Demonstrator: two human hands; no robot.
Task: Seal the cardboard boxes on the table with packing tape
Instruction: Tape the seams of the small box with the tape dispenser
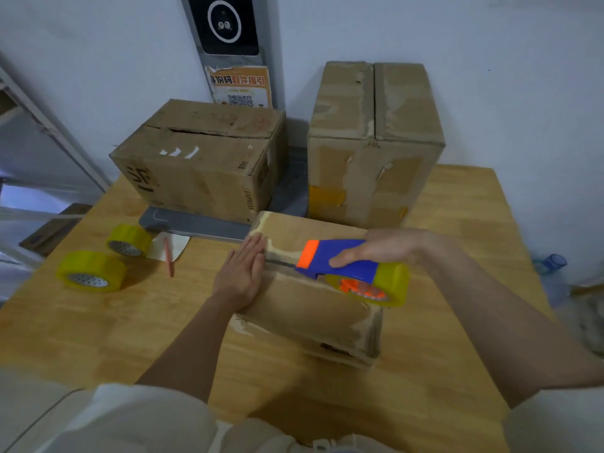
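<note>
Blue-and-orange plastic tape dispenser (pixel 340 260), clasped in right hand (pixel 389 248), sits on the near brown cardboard box (pixel 313 305). Seam runs left-right; the dispenser's nose points left toward left hand (pixel 240 276), flat and open on the box's left edge.

Matt, scuffed cardboard box (pixel 313 308) on a smooth wooden table (pixel 130 322) — glossy plastic tape dispenser (pixel 340 259).

Left hand (pixel 240 276) lies flat on the near box (pixel 304 308); right hand (pixel 379 251) grips the tape dispenser (pixel 346 266) above it.
</note>
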